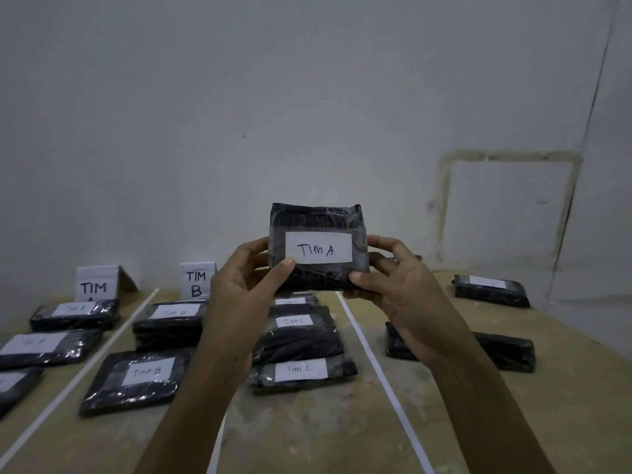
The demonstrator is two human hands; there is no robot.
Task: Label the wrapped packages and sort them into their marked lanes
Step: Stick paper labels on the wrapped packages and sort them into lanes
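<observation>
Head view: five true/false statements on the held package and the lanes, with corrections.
1. The left hand and right hand both hold one package up off the table. True.
2. Its label reads TIM C. False: it reads TIM A.
3. A TIM B sign stands at the far end of a lane. True.
4. The stacked packages just below the held one are labelled TIM B. False: their labels read TIM C.
5. White strips split the table into lanes. True.
</observation>
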